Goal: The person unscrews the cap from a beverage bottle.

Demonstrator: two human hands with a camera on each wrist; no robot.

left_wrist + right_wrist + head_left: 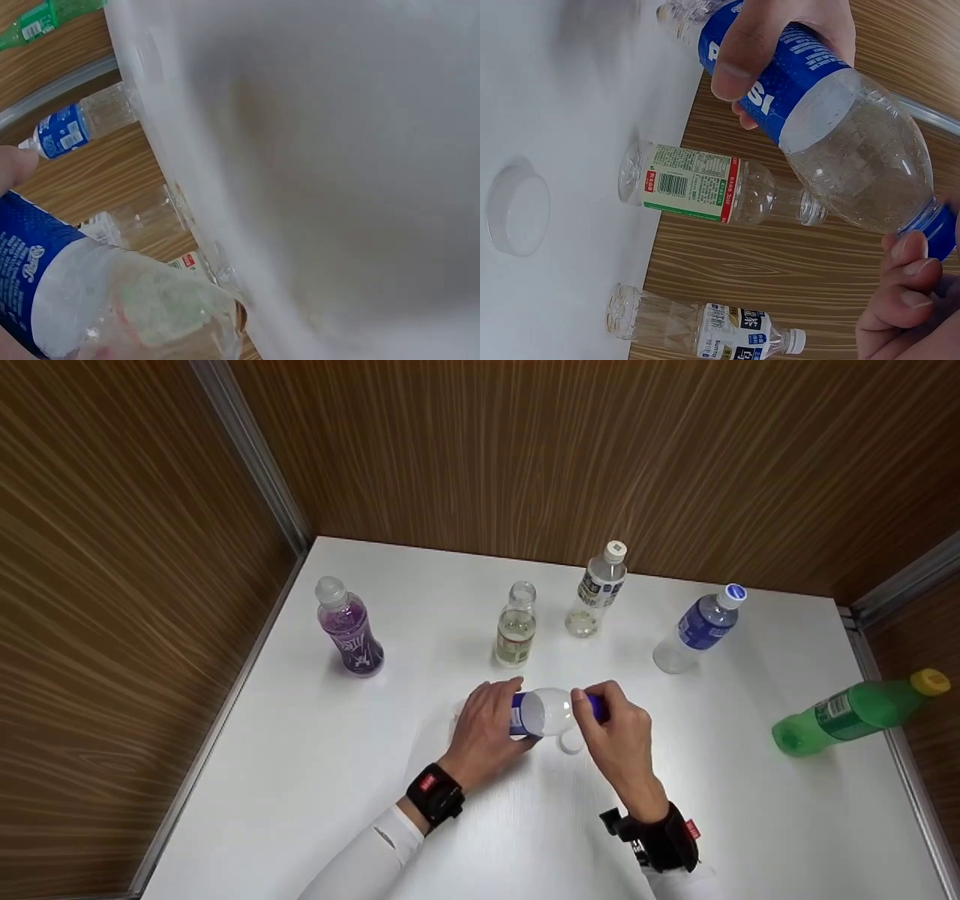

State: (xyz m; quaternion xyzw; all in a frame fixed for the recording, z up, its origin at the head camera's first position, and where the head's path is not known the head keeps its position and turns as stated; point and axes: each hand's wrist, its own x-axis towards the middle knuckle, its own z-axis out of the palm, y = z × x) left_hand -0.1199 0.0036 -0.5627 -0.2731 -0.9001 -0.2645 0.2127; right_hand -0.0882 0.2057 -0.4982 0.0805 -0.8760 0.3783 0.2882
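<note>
My left hand [484, 727] grips a clear plastic bottle with a blue label [546, 712] round its middle, and the bottle lies tilted almost level above the table. At its neck, the thumb and fingers of my right hand [619, 735] pinch the blue cap [936, 229]. The right wrist view shows the cap at the bottle's mouth; whether it is loose cannot be told. A translucent round lid [570, 740] lies on the table beneath the bottle. Just behind my left hand stands an open-necked clear bottle with a pale green label [690, 184].
Upright on the white table [315, 780] are a purple drink bottle [351, 630] at left, a white-capped bottle [598, 589] at the back, a second blue-labelled bottle [697, 630] and a green bottle with yellow cap [847, 712] at right. Wood-grain panels [525, 457] enclose the table.
</note>
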